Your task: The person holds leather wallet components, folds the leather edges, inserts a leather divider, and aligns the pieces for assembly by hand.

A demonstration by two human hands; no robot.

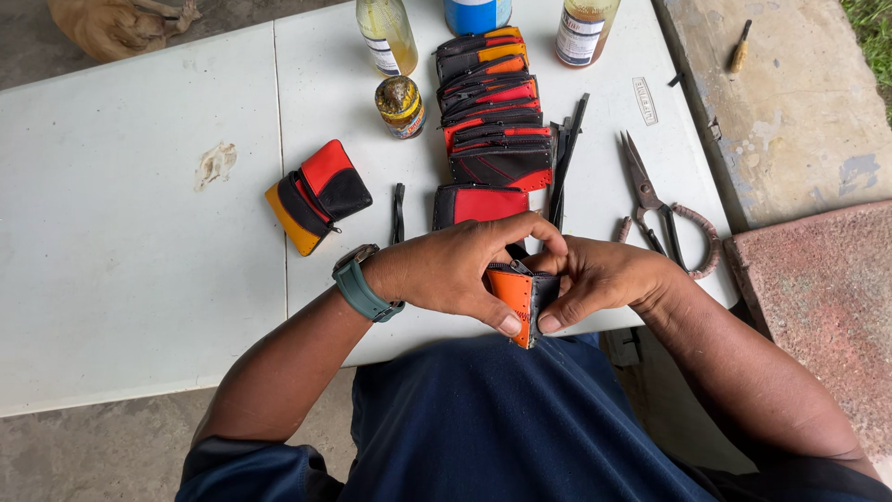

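White label on the yellow bottle [387,34] at the tabletop's far edge, white label on the amber jar [584,30], worn label on the small jar [400,106], small pale tag [645,100] lying flat.

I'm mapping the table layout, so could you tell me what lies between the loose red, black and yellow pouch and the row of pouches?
In the head view, a thin black strip lies on the white table between them.

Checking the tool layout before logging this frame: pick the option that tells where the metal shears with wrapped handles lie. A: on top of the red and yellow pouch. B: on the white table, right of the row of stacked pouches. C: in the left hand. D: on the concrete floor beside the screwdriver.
B: the metal shears with wrapped handles lie flat on the white table, right of the row of red, orange and black pouches, touched by neither hand.
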